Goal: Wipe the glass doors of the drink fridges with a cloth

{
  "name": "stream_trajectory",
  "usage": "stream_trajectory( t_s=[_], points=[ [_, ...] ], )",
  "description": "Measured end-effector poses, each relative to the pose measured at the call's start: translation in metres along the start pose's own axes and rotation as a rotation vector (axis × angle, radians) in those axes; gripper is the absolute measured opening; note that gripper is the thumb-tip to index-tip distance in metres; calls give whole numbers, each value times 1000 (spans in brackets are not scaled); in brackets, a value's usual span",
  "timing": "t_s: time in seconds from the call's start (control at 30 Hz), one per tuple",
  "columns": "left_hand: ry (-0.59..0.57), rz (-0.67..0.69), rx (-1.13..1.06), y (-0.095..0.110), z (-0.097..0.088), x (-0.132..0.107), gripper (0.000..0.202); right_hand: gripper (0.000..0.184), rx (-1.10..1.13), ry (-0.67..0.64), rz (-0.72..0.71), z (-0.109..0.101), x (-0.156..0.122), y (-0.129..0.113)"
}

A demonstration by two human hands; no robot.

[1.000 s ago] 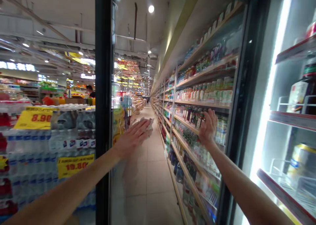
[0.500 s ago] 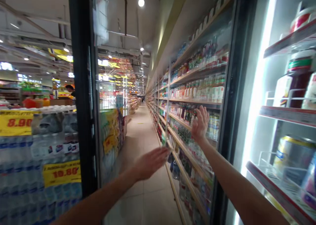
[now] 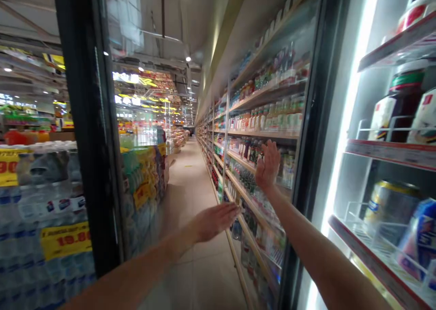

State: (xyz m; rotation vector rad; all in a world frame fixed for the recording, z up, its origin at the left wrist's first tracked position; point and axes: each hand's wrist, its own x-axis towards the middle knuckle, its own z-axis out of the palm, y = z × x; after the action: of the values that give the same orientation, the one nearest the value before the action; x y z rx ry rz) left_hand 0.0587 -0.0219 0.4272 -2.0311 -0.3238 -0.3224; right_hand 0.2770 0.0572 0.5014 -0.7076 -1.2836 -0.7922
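I look through a glass cooler door (image 3: 177, 119) with a black edge frame (image 3: 85, 142) on its left. My right hand (image 3: 267, 164) is raised, fingers spread, palm flat against the glass near the door's right frame (image 3: 306, 142). My left hand (image 3: 214, 221) is lower and stretched out flat, fingers together, at the glass; I cannot tell whether it touches. Neither hand holds anything I can see.
To the right the lit cooler shelves (image 3: 391, 151) hold a dark bottle (image 3: 398, 101), a can (image 3: 388, 205) and a blue pack (image 3: 418, 237). Stacked water bottles (image 3: 44, 187) with a yellow price tag (image 3: 64, 242) stand left. A long aisle (image 3: 190, 187) runs ahead beside drink shelves (image 3: 245, 133).
The door's black edge has shifted left in view. My left hand has dropped lower and moved right; a pale thing near its fingers earlier no longer shows. My right hand stays on the glass.
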Motion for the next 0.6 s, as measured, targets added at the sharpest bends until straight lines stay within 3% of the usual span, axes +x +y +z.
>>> stream_trajectory(
  t_s=[0.13,0.2,0.3,0.4,0.47,0.53,0.6],
  points=[
    [28,-351,110,-45,-24,19,44,45,7,10,-3,2,2,4],
    [41,-373,144,-57,-32,21,48,45,15,5,-2,2,4,7],
    [59,-343,189,-57,-33,15,50,44,39,3,-23,-3,2,-3],
    [119,-555,254,-57,-31,10,61,47,159,-34,-127,-10,-18,-44],
    [158,-615,275,-58,-33,6,70,55,313,-139,-245,-9,-40,-82],
    [184,-613,276,-56,-37,-3,75,58,326,-159,-186,-3,-58,-115],
    [192,-620,251,-47,-42,-20,80,55,270,-156,-134,2,-69,-129]
  ],
)
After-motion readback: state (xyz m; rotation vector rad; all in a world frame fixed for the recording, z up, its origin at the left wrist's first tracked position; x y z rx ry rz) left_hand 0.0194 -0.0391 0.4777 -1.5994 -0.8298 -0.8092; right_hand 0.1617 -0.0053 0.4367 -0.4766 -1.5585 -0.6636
